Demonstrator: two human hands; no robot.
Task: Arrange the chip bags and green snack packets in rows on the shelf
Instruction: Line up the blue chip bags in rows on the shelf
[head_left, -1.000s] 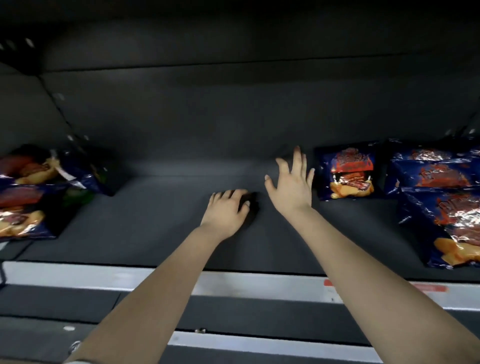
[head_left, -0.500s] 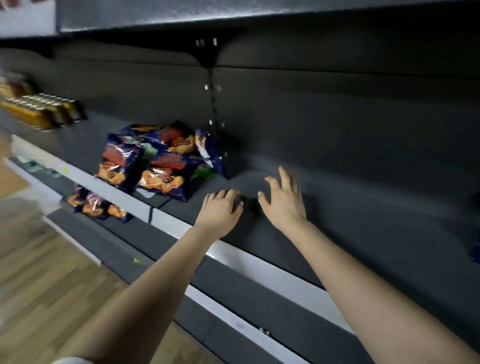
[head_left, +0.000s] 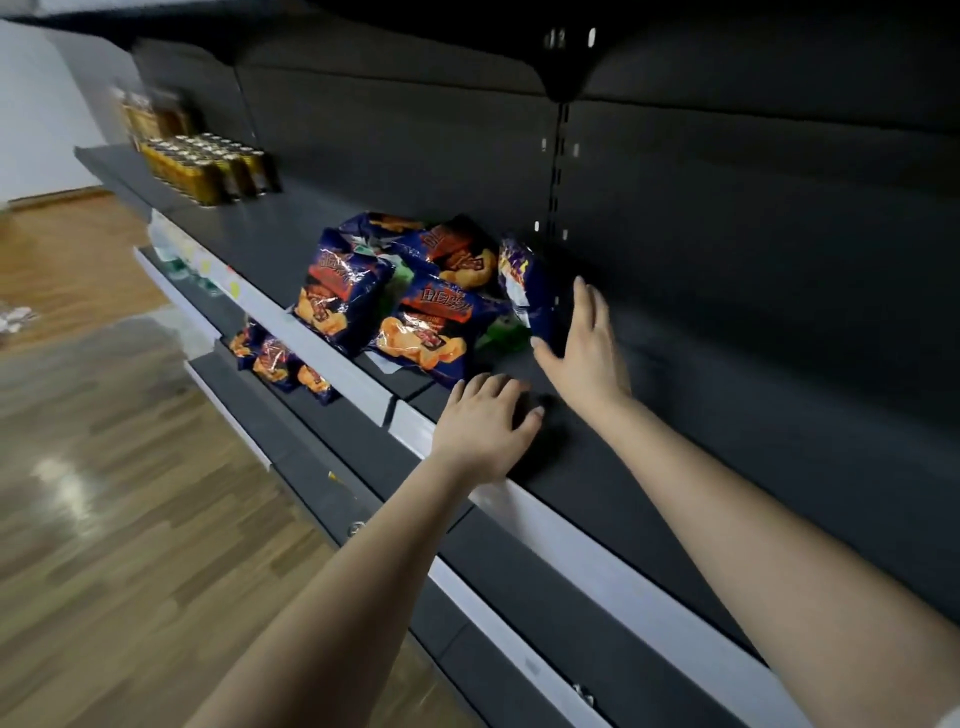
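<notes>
Head view, change: both hands have been brought leftward along the dark grey metal shelf (head_left: 675, 415) since half a second ago. Then they lay over bare shelf, well apart from the pile of bags; now they are at its right edge.
Chip bags: a loose heap of dark blue foil chip bags (head_left: 431, 322) printed with orange crisps is seen on the shelf, overlapping and unaligned, left of both hands.
Tilted bag: one dark blue tilted bag (head_left: 524, 291) is stood on edge at the right end of the heap.
Green snack packets: bright green snack packets (head_left: 501, 335) are partly buried under the blue bags, just left of the right thumb.
Right hand: the right hand (head_left: 587, 358) is spread wide, fingers straight, thumb laid at the tilted bag's lower corner. Nothing is gripped; whether the fingers touch the bag cannot be told.
Left hand: the left hand (head_left: 480, 431) is held palm down over the shelf front, fingers loosely bent, empty, fingertips just beside the front bag.
Lower shelf: more blue bags are laid on the lower shelf (head_left: 353, 431).
Far left: gold metal cans (head_left: 208, 166) are ranked in rows above a wooden plank floor (head_left: 104, 493).
</notes>
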